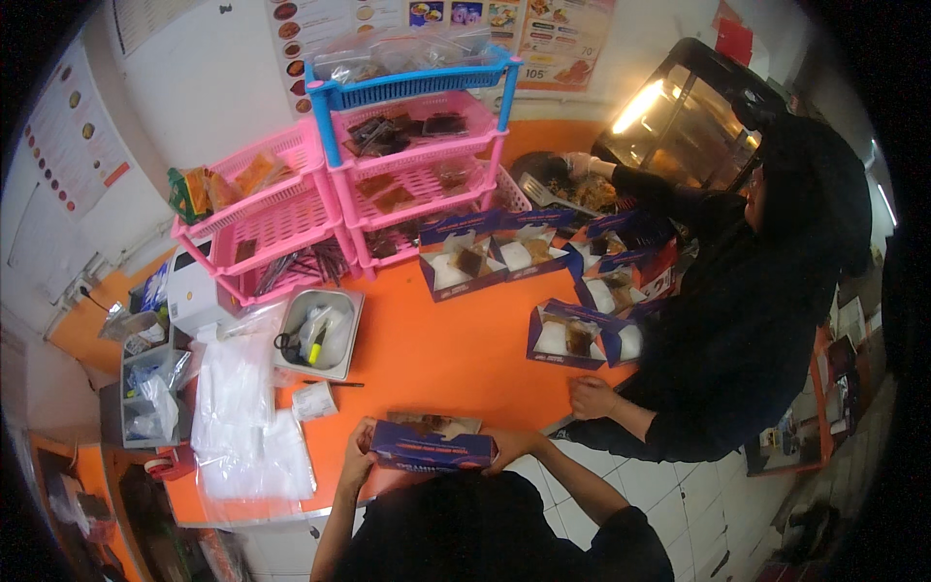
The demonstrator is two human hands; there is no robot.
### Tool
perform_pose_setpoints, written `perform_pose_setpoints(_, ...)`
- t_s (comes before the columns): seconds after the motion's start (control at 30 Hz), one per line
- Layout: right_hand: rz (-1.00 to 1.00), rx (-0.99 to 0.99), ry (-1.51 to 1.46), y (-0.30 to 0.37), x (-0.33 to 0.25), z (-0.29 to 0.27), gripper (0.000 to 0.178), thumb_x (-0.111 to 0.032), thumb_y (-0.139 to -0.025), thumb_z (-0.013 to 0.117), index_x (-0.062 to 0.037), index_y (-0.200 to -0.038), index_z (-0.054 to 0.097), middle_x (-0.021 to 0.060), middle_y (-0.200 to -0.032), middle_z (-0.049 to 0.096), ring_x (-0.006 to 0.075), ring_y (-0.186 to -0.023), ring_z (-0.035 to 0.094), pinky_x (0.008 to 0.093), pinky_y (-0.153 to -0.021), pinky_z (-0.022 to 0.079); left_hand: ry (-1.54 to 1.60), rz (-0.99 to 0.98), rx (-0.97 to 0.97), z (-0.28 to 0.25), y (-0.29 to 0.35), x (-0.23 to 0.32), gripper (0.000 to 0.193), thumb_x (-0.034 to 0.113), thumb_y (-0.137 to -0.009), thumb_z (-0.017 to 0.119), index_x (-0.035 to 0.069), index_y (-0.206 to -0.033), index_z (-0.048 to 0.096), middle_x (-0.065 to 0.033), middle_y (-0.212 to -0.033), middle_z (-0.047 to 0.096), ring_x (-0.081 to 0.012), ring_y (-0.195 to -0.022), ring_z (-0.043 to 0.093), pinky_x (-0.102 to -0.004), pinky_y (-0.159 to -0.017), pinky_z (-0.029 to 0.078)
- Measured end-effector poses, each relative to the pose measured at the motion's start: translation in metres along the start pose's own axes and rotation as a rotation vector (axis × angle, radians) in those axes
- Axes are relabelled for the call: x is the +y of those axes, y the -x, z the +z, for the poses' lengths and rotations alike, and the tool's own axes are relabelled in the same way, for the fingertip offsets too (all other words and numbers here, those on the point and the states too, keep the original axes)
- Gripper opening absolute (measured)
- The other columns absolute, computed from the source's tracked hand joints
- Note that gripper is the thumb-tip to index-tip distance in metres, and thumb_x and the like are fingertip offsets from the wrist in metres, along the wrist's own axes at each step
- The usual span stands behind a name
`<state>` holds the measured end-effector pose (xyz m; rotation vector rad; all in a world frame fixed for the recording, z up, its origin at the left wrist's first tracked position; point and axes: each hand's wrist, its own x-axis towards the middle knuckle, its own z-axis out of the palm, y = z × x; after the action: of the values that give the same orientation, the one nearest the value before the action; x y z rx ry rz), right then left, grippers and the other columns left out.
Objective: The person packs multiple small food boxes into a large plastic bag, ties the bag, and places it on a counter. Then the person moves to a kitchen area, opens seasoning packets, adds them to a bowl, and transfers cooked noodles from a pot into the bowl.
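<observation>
Near the front edge of the orange table, I hold a dark blue food box between both hands. My left hand is closed on its left end, and my right hand grips its right end. The long printed side of the box is toward me. Its far flap stands partly raised, and what lies inside is mostly hidden. Beyond it, several open boxes of the same kind stand on the table; one box shows white rice and a brown sauce packet.
A co-worker in black stands at the right, a gloved hand over a food pan. Pink racks stand behind. At left are clear plastic bags, a steel container with scissors, and a paper roll.
</observation>
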<state>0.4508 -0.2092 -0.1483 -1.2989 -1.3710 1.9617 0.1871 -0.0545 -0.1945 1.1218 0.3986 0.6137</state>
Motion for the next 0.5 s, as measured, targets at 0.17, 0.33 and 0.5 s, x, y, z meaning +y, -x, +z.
perform_pose_setpoints(0.17,-0.194,0.352,-0.239,-0.012,0.011,0.000,0.063,-0.023,-0.061,0.076,-0.0012,-0.111,0.044,0.0093,-0.106,0.050,0.0175,-0.095,0.049,0.0309,-0.084,0.040,0.014,-0.114,0.215,0.003,-0.012,-0.018,0.046,0.040,-0.076,0.062,0.001,-0.096,0.050,-0.0038,-0.088,0.055,-0.0107,-0.082,0.052,-0.0233,-0.074,0.041)
perform_pose_setpoints(0.33,-0.077,0.964,0.092,-0.010,0.009,0.011,0.060,-0.027,-0.068,0.071,-0.0034,-0.115,0.043,0.0157,-0.114,0.043,0.0261,-0.106,0.043,0.0365,-0.091,0.035,-0.121,-0.340,0.326,0.001,-0.029,-0.012,0.033,0.027,-0.081,0.059,-0.001,-0.097,0.051,-0.0052,-0.085,0.057,-0.0096,-0.078,0.053,-0.0213,-0.070,0.042)
perform_pose_setpoints(0.5,-0.076,1.118,0.340,-0.031,0.044,0.013,0.047,-0.028,-0.076,0.062,-0.0052,-0.114,0.047,0.0185,-0.109,0.043,0.0315,-0.105,0.043,0.0381,-0.090,0.035,-0.708,0.004,0.410,0.014,-0.047,-0.009,0.024,0.018,-0.077,0.060,0.000,-0.093,0.055,-0.0079,-0.086,0.059,-0.0187,-0.081,0.055,-0.0286,-0.074,0.042)
